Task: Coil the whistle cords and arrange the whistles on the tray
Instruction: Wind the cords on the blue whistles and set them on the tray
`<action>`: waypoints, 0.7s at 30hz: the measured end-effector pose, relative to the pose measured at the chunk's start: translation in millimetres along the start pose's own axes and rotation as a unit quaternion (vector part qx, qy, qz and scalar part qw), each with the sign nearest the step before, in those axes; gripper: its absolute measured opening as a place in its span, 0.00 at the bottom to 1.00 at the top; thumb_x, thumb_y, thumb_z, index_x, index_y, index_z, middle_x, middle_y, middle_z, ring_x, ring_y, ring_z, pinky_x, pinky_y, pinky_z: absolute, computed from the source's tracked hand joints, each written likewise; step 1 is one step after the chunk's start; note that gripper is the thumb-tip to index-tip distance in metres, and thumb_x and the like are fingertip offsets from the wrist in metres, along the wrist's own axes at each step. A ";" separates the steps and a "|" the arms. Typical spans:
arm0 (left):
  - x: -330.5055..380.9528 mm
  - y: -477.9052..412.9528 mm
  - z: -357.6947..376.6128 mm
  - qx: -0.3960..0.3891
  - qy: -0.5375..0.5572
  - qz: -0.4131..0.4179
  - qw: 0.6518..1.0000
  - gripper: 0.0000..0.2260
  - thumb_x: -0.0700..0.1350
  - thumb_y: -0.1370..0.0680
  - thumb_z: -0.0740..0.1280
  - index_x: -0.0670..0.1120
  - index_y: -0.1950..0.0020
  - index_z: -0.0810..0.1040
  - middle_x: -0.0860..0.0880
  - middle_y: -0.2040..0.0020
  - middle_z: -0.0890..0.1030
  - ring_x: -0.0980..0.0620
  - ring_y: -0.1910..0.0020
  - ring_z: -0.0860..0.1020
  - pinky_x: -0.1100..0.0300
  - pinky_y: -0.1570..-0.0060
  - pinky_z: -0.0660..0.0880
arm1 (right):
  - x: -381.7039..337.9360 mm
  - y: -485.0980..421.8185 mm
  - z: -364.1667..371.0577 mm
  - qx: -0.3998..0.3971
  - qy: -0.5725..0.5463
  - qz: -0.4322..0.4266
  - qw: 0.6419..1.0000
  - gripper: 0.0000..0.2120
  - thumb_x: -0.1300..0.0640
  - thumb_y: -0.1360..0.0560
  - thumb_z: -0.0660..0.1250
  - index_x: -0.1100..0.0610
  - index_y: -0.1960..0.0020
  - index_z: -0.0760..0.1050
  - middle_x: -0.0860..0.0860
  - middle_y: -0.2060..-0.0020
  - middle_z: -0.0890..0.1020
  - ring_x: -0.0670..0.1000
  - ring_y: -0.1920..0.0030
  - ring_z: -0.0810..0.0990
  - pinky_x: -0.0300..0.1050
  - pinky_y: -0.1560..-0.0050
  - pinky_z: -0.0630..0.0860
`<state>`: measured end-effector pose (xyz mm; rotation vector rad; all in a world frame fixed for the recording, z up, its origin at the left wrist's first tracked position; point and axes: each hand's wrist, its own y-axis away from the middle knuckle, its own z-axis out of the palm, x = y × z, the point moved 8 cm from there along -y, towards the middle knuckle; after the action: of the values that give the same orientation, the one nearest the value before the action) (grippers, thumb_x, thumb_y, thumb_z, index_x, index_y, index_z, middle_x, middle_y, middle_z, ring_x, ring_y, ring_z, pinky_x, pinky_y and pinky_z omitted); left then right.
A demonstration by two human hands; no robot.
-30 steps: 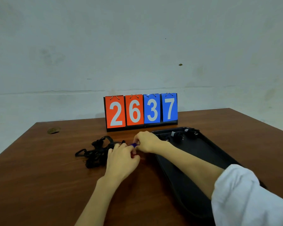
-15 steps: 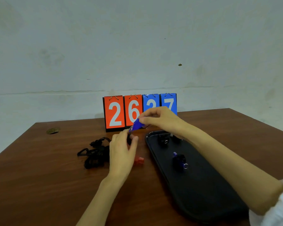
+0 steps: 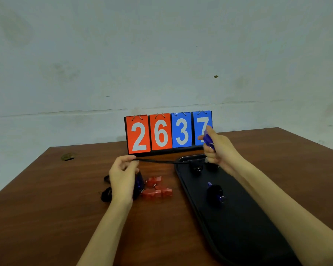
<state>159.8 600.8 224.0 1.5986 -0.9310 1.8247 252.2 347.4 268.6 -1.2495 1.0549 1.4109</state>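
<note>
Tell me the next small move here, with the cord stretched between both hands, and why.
Probably the left hand should bring the cord it pinches over to the right hand to lay a first loop. The right hand grips the blue whistle raised, and the cord runs nearly straight between the hands, uncoiled, so it is not ready for the tray.

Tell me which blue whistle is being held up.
The blue whistle gripped in the right hand, up by the scoreboard; the others lie on the tray and table.
</note>
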 end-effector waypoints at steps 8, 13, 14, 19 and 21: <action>-10.6 6.3 10.0 -0.053 0.220 -0.114 0.967 0.12 0.30 0.25 0.54 0.41 0.56 0.74 0.45 0.65 0.71 0.52 0.69 0.70 0.61 0.71 0.70 | 11.8 0.8 -33.3 0.075 0.191 -0.037 0.978 0.12 0.50 0.21 0.59 0.59 0.52 0.72 0.47 0.73 0.66 0.43 0.78 0.60 0.34 0.80 0.58; -32.2 2.5 -15.4 0.088 0.255 -0.187 0.944 0.08 0.31 0.24 0.58 0.39 0.56 0.76 0.44 0.60 0.74 0.52 0.65 0.73 0.61 0.64 0.74 | 3.0 6.3 -53.7 0.155 0.247 -0.083 0.953 0.13 0.50 0.21 0.58 0.59 0.57 0.69 0.50 0.69 0.71 0.46 0.73 0.65 0.38 0.73 0.62; -34.9 0.7 -19.5 0.109 0.246 -0.188 0.945 0.07 0.32 0.23 0.60 0.39 0.55 0.76 0.44 0.61 0.75 0.53 0.65 0.74 0.62 0.64 0.74 | 1.2 7.7 -56.1 0.167 0.269 -0.088 0.945 0.14 0.50 0.21 0.58 0.60 0.57 0.70 0.52 0.68 0.72 0.47 0.71 0.66 0.39 0.72 0.64; -42.8 -2.9 -30.0 0.156 0.236 -0.202 0.938 0.04 0.35 0.25 0.65 0.39 0.51 0.78 0.45 0.60 0.77 0.54 0.64 0.76 0.61 0.61 0.77 | -10.5 17.1 -58.9 0.199 0.347 -0.125 0.908 0.13 0.51 0.20 0.57 0.60 0.54 0.71 0.51 0.66 0.73 0.47 0.68 0.70 0.39 0.70 0.64; -45.3 -2.5 -31.8 0.168 0.227 -0.207 0.937 0.05 0.36 0.25 0.66 0.39 0.49 0.77 0.46 0.59 0.78 0.54 0.65 0.76 0.62 0.62 0.77 | -16.9 22.9 -60.0 0.222 0.400 -0.146 0.877 0.12 0.50 0.20 0.56 0.58 0.50 0.71 0.51 0.62 0.75 0.44 0.66 0.71 0.37 0.70 0.64</action>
<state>149.1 629.4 177.8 1.3293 -0.0680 1.9768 241.1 282.8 279.2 -1.5816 1.5402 0.3390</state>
